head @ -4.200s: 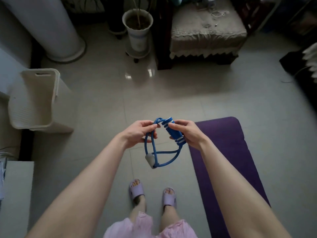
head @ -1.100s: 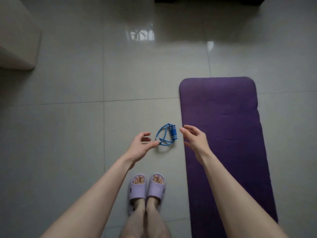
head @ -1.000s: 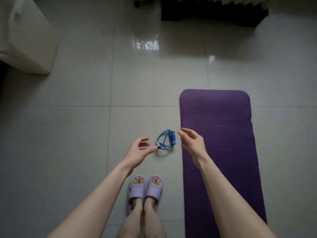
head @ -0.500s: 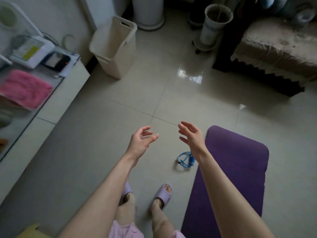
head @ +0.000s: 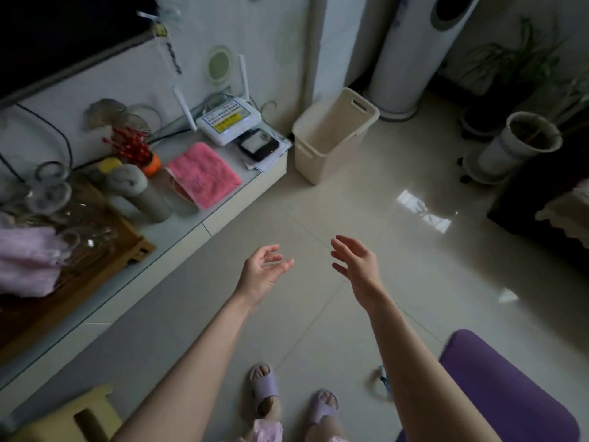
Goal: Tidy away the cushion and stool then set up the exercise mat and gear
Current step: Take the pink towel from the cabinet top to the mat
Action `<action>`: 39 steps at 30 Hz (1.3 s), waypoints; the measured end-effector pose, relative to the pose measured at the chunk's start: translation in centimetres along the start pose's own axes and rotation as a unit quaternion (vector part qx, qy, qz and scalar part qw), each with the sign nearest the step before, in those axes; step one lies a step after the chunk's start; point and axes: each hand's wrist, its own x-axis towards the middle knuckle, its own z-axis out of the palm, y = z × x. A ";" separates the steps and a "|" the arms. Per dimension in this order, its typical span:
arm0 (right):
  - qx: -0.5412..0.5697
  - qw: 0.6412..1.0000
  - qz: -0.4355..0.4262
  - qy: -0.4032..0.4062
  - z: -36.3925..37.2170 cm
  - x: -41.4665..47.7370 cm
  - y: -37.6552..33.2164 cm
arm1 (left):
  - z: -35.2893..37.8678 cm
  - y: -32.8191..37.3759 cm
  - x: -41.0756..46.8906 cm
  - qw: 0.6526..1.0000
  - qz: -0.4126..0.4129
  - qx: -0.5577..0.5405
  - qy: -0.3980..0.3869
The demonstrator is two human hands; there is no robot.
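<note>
The band (head: 384,379) has been released and is left on the floor, below the right hand (head: 357,266), partly hidden by that forearm, just beside the mat (head: 510,393). The right hand and the left hand (head: 263,271) are held open and empty. Band placement is judged complete; a stool (head: 79,416) is seen well below the left hand.

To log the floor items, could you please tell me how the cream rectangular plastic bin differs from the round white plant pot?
The cream rectangular plastic bin has flat sides and a handle slot; the round white plant pot is cylindrical. The bin stands directly on the tiles; the pot sits on a wheeled saucer. The bin looks empty; the pot holds soil. Both are pale and open-topped.
</note>
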 end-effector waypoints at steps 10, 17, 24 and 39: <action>-0.076 0.993 -0.002 -0.092 12.2 7.0 -3.8 | -9.0 1.9 5.6 0.992 -0.011 -0.081 0.097; -0.126 0.981 0.009 -0.144 17.5 13.6 -6.1 | -11.3 3.1 11.0 0.980 -0.023 -0.113 0.162; -0.190 0.957 0.020 -0.217 22.2 20.8 -8.4 | -12.4 4.2 16.4 0.950 -0.055 -0.175 0.252; -0.312 0.912 -0.010 -0.265 29.9 32.5 -5.1 | -15.7 1.8 27.4 0.912 -0.053 -0.217 0.344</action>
